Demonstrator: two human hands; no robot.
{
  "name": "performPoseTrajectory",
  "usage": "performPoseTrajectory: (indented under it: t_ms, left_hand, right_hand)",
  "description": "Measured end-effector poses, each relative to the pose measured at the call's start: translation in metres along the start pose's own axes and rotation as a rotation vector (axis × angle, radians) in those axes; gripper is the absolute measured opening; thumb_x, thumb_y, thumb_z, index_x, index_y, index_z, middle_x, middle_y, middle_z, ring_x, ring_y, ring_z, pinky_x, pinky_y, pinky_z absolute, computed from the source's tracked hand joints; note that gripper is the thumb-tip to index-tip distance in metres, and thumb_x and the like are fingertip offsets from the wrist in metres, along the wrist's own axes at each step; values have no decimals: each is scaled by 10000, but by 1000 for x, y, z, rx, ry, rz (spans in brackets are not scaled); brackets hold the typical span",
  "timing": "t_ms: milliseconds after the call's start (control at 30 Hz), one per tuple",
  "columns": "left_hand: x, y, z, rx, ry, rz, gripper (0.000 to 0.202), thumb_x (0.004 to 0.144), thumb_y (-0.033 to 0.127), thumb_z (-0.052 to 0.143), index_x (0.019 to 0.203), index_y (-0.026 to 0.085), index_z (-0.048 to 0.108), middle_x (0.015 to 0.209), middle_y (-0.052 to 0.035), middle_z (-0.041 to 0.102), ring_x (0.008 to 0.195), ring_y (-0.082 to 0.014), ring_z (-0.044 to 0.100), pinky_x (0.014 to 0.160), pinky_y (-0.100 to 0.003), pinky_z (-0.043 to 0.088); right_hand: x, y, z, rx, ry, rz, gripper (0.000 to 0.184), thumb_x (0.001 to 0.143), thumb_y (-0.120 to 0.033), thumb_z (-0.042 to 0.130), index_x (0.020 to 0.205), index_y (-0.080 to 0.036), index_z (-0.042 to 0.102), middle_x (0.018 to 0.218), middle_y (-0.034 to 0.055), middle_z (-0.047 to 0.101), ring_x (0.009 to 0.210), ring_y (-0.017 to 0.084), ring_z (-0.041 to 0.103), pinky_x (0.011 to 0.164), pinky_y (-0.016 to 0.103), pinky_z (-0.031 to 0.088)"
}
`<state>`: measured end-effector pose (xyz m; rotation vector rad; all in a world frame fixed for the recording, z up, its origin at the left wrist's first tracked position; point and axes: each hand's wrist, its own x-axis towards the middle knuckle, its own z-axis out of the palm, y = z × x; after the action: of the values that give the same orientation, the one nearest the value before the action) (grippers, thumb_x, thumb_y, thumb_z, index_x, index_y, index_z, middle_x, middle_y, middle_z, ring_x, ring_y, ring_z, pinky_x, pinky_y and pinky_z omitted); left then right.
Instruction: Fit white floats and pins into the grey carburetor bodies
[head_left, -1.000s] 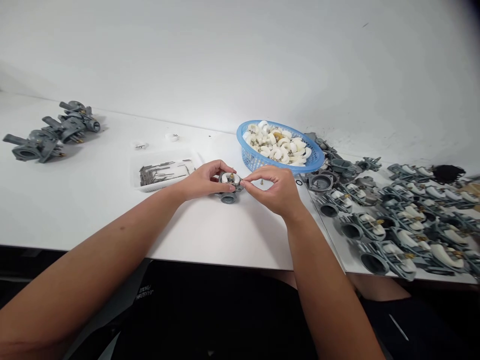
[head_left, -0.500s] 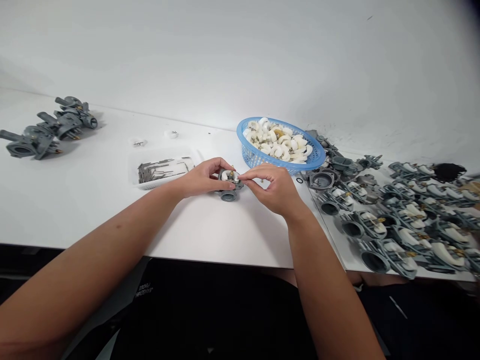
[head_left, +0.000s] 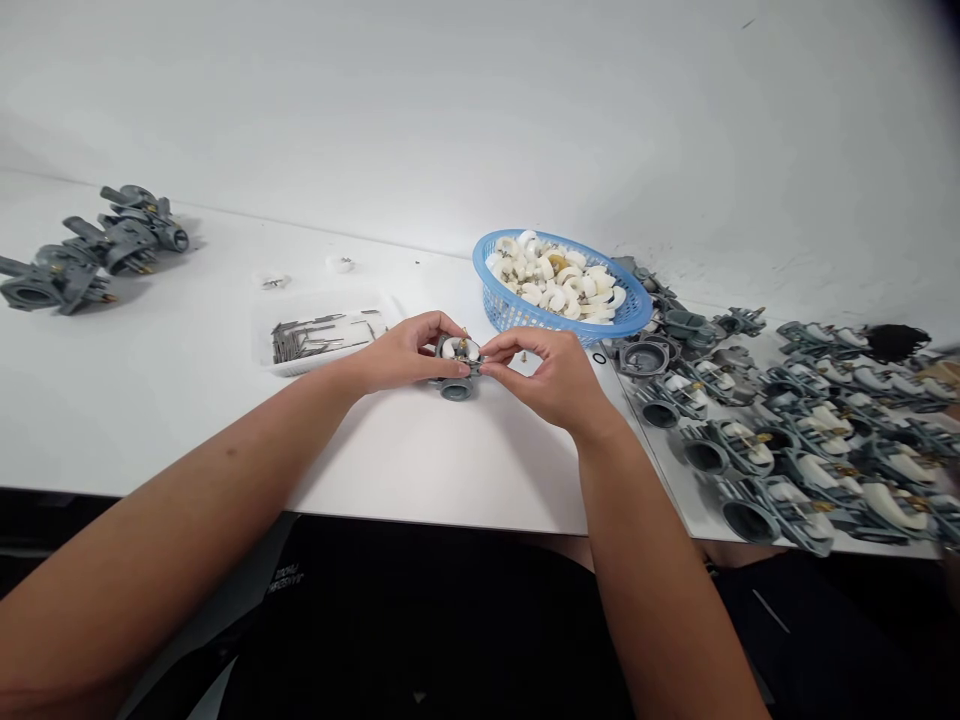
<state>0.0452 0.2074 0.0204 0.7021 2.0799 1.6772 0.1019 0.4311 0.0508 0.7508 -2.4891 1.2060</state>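
A pale wall [head_left: 337,110] rises behind the basket [head_left: 510,312], which stands near the back of the white desk [head_left: 450,470]. Well in front of the basket is the person's black clothing [head_left: 420,620], bearing small white lettering [head_left: 287,578] in two lines, too small and skewed to read for certain. Right of the basket, grey castings [head_left: 832,440] crowd the desk, many with white floats and brass fittings; three more castings [head_left: 124,240] stand far to its left. The basket itself is blue, filled with white floats [head_left: 555,285]. To its left sits a clear tray [head_left: 289,369] of thin metal pins [head_left: 300,345].

In front of the basket, slightly left, the left hand [head_left: 401,350] has its grip closed around the carburetor [head_left: 456,388], thumb along the near side. The carburetor lies between both hands, its round mouth toward the person. The right hand [head_left: 551,375] touches its right edge, thumb and forefinger nearly meeting; whether they pinch a part cannot be told. Just before the basket lie a black ring [head_left: 598,358] and a tiny screw [head_left: 524,357].
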Motion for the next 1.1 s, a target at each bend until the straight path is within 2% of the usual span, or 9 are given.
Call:
performPoseTrajectory:
  t_ms: [267, 567, 1100]
  left_hand:
    - [0, 1, 0, -13, 13, 24, 545, 657, 413, 885, 1076, 204, 606, 928, -39, 636, 815, -180, 629, 679, -330, 509]
    - [-1, 5, 1, -16, -9, -2, 515, 705, 361, 856, 1113, 193, 590, 1019, -57, 620, 864, -168, 597, 722, -329, 492]
    - [-2, 5, 1, 33, 9, 1, 508, 710, 382, 846, 1115, 195, 602, 918, -36, 596, 861, -176, 555, 709, -318, 457]
  right_hand:
    - [0, 2, -3, 24, -17, 7, 82, 817, -197, 729, 897, -202, 744, 870, 19, 754, 792, 172, 708, 761, 290, 569]
    - [0, 3, -1, 30, -12, 4, 108, 816, -202, 740, 924, -201, 741, 895, 24, 755, 799, 168, 709, 767, 287, 568]
    - [-1, 4, 0, 51, -42, 51, 141, 807, -204, 751, 948, -217, 746, 843, 17, 752, 824, 180, 727, 773, 286, 563]
